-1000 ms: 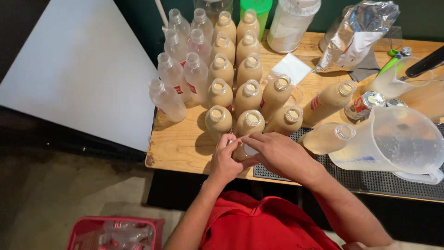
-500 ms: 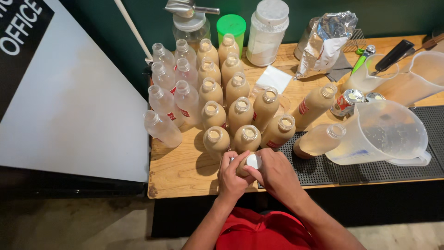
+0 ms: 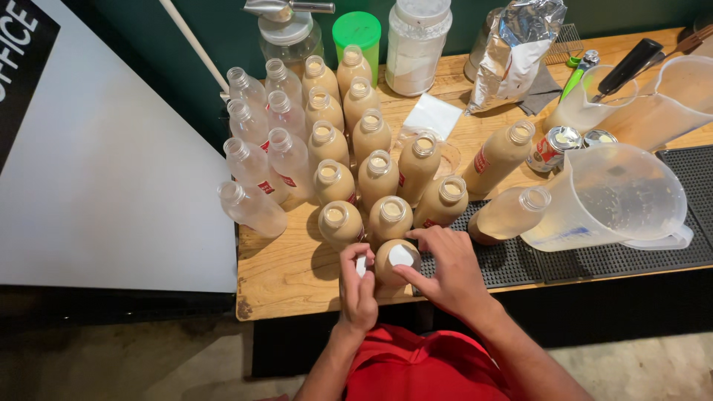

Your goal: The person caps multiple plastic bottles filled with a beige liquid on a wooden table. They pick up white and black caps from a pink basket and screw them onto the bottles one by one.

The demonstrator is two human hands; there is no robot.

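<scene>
Fingers point(image 3: 411, 269) pinch white cap point(image 3: 402, 255) onto bottle point(image 3: 388, 273).

A crumpled silver foil bag point(image 3: 515, 50) stands at the far side of the wooden worktop point(image 3: 290, 275), right of a tall clear jar with white contents point(image 3: 414, 46). Two opened tin cans point(image 3: 555, 145) with red and white wrappers sit between a slanting filled bottle and the big clear jug. Small red and white labels point(image 3: 266, 187) show on the clear empty bottles point(image 3: 252, 167) at the left of the cluster, and the same kind of label (partly turned away) shows on several cream-filled bottles point(image 3: 379, 178). A flat white packet point(image 3: 432, 116) lies behind the cluster. At the far left corner, beyond a large white board point(image 3: 111, 171), hangs a black sign with white lettering point(image 3: 22, 33).
</scene>
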